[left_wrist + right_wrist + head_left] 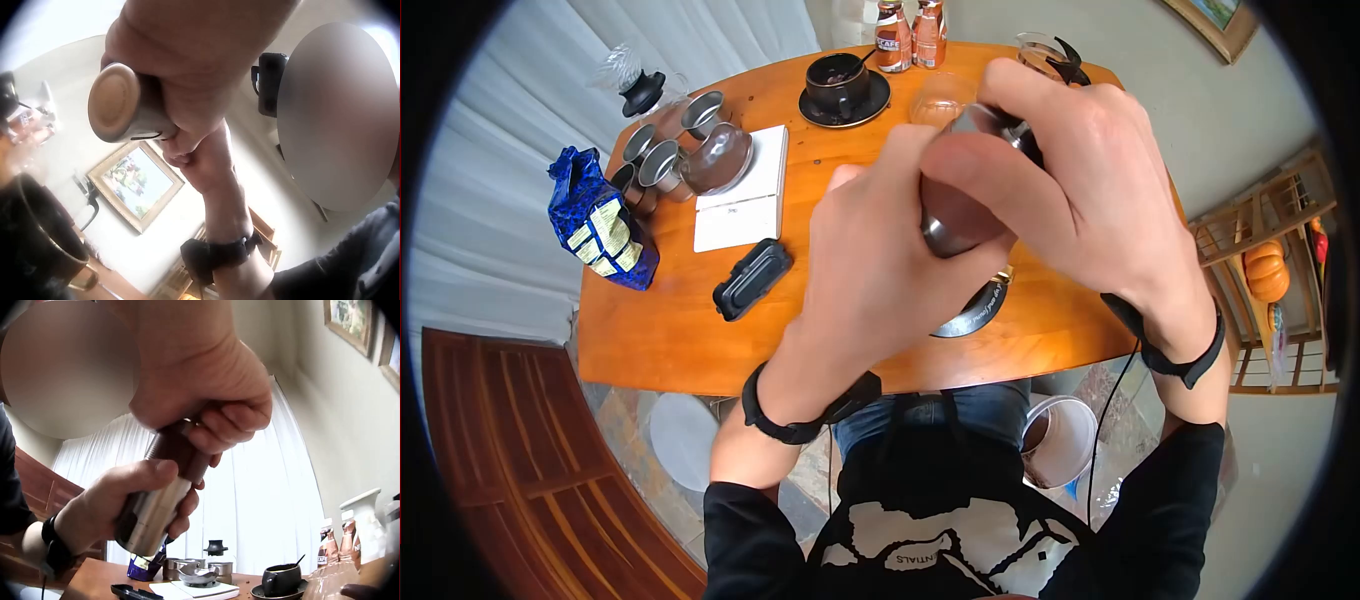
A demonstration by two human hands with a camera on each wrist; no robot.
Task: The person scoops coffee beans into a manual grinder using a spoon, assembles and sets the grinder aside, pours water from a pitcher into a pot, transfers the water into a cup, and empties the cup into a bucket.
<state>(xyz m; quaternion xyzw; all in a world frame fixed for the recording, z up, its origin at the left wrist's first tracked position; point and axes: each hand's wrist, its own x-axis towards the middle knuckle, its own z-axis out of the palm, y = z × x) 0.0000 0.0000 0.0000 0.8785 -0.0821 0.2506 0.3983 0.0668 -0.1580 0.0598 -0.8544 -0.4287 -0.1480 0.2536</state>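
Note:
Close to the head camera, both hands hold a metal manual coffee grinder [963,205] above the table. My left hand [865,250] wraps its fingers and thumb around the silver lower body [156,515]. At the other end, my right hand [1095,180] grips the top, fingers curled, over a dark brown upper section [181,453] with a ridged edge. The grinder's round base [114,103] faces the left wrist camera. Beneath the hands stands a black vessel [972,318] with lettering, partly hidden; its gold rim shows in the left wrist view.
On the left are a blue bag [605,225], several metal cups [662,165], a glass server [720,160], an open notebook [740,215] and a black case [753,280]. A black cup [838,90] on its saucer, bottles [893,40] and a glass [943,97] stand farther back.

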